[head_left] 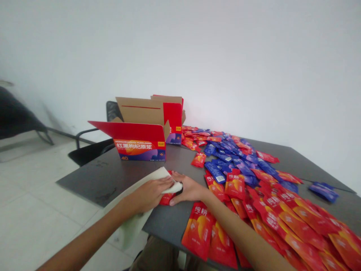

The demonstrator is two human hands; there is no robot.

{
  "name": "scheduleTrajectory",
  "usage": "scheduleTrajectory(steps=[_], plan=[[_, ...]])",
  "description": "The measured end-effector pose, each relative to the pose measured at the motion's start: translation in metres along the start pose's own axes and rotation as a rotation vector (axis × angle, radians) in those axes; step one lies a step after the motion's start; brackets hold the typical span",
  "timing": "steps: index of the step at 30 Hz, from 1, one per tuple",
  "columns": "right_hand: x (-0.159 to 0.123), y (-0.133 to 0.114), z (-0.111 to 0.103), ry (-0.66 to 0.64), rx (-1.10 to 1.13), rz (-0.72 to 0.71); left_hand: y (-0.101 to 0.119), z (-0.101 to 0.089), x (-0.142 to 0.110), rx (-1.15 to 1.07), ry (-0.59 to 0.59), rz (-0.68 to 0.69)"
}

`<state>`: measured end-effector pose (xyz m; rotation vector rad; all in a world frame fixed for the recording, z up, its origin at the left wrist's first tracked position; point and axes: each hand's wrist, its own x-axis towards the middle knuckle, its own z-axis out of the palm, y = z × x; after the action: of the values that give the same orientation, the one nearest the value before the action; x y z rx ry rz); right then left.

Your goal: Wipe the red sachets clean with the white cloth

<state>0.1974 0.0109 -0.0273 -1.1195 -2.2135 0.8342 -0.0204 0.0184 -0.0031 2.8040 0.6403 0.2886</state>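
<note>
Left hand (150, 194): open, we press it on a cream cloth (131, 222).
Right hand (188, 189): open, just beside it, near a red sachet (166, 199).

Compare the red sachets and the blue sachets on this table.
The red sachets are red and orange with large white characters, while the blue sachets are deep blue with small pale labels. The red sachets lie nearest the hands, while the blue sachets bunch farther back. Both are flat, glossy pouches lying loose on the dark table.
</note>
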Motion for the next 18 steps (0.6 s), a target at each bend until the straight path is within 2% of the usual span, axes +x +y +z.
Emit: scheduleTrajectory(steps=[4, 9, 15, 18], plan=[[0.001, 0.003, 0.002, 0.007, -0.036, -0.02, 0.008, 0.003, -0.007, -0.003, -0.027, 0.089], [0.0, 0.0, 0.0, 0.006, -0.026, 0.025, -0.011, -0.001, 0.004, -0.001, 0.052, -0.059], [0.0, 0.005, 0.003, 0.052, 0.012, -0.035, 0.009, 0.002, -0.009, -0.013, -0.025, 0.069], [0.0, 0.003, 0.002, 0.033, -0.003, -0.002, 0.004, 0.0, -0.007, -0.001, 0.003, -0.011]])
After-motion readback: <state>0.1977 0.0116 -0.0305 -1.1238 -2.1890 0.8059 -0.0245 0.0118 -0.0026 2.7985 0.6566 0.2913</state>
